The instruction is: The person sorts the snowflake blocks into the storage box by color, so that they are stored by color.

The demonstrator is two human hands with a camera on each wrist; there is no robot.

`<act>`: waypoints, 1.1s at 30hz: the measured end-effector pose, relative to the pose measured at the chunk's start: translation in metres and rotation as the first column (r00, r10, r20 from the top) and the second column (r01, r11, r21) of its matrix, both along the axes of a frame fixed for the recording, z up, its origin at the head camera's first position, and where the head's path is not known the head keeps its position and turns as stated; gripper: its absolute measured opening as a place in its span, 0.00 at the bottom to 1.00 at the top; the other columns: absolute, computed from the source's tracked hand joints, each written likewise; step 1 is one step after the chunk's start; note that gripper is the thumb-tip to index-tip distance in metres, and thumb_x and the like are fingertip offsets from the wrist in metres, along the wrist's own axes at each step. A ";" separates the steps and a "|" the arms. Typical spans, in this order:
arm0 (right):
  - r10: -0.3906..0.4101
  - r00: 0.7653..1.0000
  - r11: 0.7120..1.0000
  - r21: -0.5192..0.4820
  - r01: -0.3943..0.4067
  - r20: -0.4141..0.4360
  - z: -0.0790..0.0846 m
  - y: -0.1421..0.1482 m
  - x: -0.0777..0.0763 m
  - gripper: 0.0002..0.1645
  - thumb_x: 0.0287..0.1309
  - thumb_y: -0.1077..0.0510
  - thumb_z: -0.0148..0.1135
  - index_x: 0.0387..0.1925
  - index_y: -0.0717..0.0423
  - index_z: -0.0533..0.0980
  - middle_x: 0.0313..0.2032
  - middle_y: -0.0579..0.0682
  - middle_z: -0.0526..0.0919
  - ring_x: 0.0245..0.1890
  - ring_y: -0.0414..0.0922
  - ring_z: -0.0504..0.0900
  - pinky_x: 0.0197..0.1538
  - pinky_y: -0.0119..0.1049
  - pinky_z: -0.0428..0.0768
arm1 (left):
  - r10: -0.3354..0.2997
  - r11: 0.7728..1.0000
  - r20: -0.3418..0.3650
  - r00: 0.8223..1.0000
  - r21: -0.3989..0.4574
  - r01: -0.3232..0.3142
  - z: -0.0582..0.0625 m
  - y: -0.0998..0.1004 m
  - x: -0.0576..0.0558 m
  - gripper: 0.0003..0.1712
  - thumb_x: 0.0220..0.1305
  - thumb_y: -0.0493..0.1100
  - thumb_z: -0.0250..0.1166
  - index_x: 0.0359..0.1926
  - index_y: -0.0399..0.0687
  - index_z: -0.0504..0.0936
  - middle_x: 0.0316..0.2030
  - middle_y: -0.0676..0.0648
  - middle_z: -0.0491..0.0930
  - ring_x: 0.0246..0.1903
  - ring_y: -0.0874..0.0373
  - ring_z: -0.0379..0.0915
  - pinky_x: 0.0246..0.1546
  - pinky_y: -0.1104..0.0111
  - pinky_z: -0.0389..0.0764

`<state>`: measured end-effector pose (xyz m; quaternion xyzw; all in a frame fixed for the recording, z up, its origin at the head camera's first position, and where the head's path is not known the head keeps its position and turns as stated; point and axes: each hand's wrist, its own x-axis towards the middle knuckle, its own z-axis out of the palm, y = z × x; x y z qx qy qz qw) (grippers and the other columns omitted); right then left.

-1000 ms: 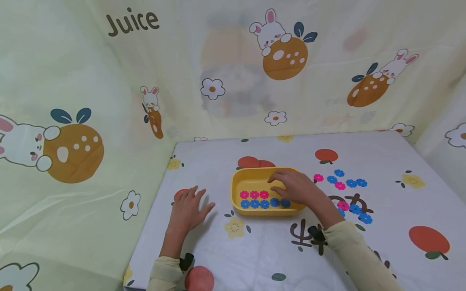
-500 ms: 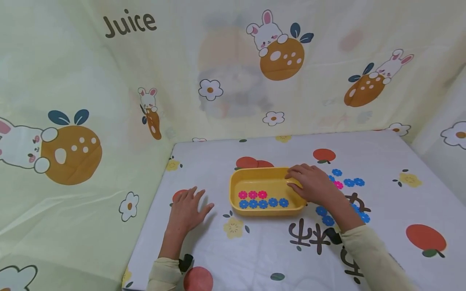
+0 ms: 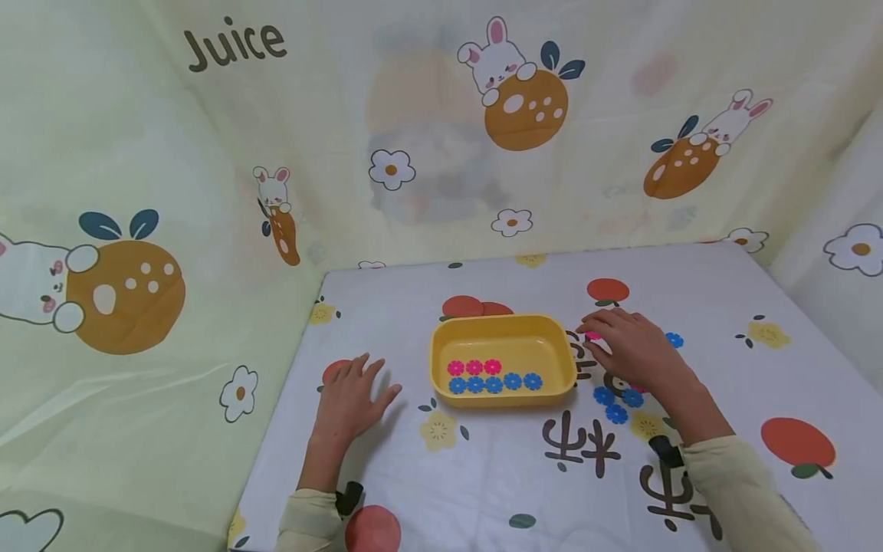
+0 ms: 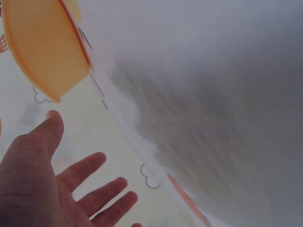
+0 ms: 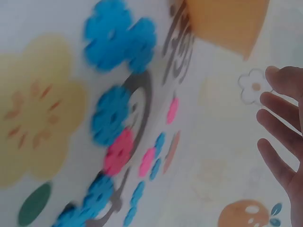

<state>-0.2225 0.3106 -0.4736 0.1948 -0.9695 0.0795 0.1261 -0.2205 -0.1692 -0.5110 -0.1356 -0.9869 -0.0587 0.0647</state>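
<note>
A yellow tray [image 3: 503, 401] stands mid-table. Inside lie a row of pink flower-shaped discs [image 3: 474, 367] and, in front of it, a row of blue flower-shaped discs [image 3: 493, 385]. My right hand [image 3: 631, 349] hovers just right of the tray, above loose discs, its fingers apart and nothing between them in the right wrist view. Close to its fingertips lies a loose pink disc [image 3: 592, 335]; below the hand are several loose blue discs [image 3: 616, 414]. To the left of the tray, my left hand [image 3: 350, 400] is held with fingers spread, holding nothing.
Beyond my right hand a blue disc [image 3: 674, 340] lies on the printed white tablecloth [image 3: 455, 491]; more loose discs are partly hidden by the hand. A patterned curtain [image 3: 428, 100] rises behind the table and along its left side.
My right hand has moved from over the tray, across its right rim, to above the loose discs on the right. The rows in the tray look unchanged. My left hand stays in place.
</note>
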 end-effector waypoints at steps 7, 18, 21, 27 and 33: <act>-0.059 0.998 0.998 -0.013 0.059 0.013 -0.012 0.024 0.011 0.24 0.59 0.57 0.81 0.56 0.59 0.85 0.56 0.61 0.86 0.59 0.62 0.82 0.58 0.63 0.84 | 0.011 1.000 0.013 1.000 0.002 -0.011 -0.002 0.000 0.000 0.41 0.74 0.69 0.63 0.74 0.48 0.78 0.74 0.36 0.73 0.74 0.40 0.69 0.73 0.44 0.71; -0.177 0.976 0.973 -0.128 0.193 0.127 -0.031 0.040 0.027 0.25 0.62 0.57 0.79 0.60 0.56 0.83 0.62 0.68 0.82 0.64 0.69 0.78 0.57 0.68 0.82 | 0.005 1.000 0.027 1.000 0.001 -0.005 -0.004 0.003 0.000 0.41 0.74 0.69 0.63 0.74 0.47 0.77 0.75 0.36 0.73 0.75 0.39 0.68 0.74 0.43 0.69; -0.196 0.965 0.959 -0.173 0.226 0.172 -0.039 0.045 0.029 0.25 0.65 0.57 0.77 0.61 0.56 0.82 0.63 0.68 0.80 0.65 0.70 0.77 0.58 0.70 0.81 | 0.006 1.000 0.028 1.000 0.000 -0.006 -0.004 0.004 0.001 0.41 0.74 0.70 0.63 0.74 0.47 0.77 0.75 0.36 0.73 0.74 0.40 0.68 0.74 0.43 0.69; -0.194 0.963 0.946 -0.225 0.234 0.187 -0.051 0.053 0.035 0.22 0.67 0.57 0.75 0.60 0.57 0.83 0.61 0.68 0.81 0.60 0.68 0.81 0.55 0.68 0.83 | 0.006 1.000 0.014 1.000 -0.010 -0.006 -0.006 0.005 0.001 0.41 0.73 0.69 0.65 0.74 0.48 0.78 0.74 0.37 0.73 0.74 0.40 0.69 0.73 0.42 0.70; -0.210 0.952 0.936 -0.235 0.261 0.221 -0.056 0.059 0.039 0.23 0.68 0.56 0.74 0.62 0.58 0.82 0.61 0.68 0.81 0.60 0.68 0.81 0.56 0.69 0.82 | 0.002 1.000 0.023 1.000 -0.002 -0.002 -0.004 0.007 0.001 0.41 0.73 0.69 0.65 0.74 0.48 0.78 0.74 0.37 0.73 0.74 0.39 0.68 0.73 0.42 0.70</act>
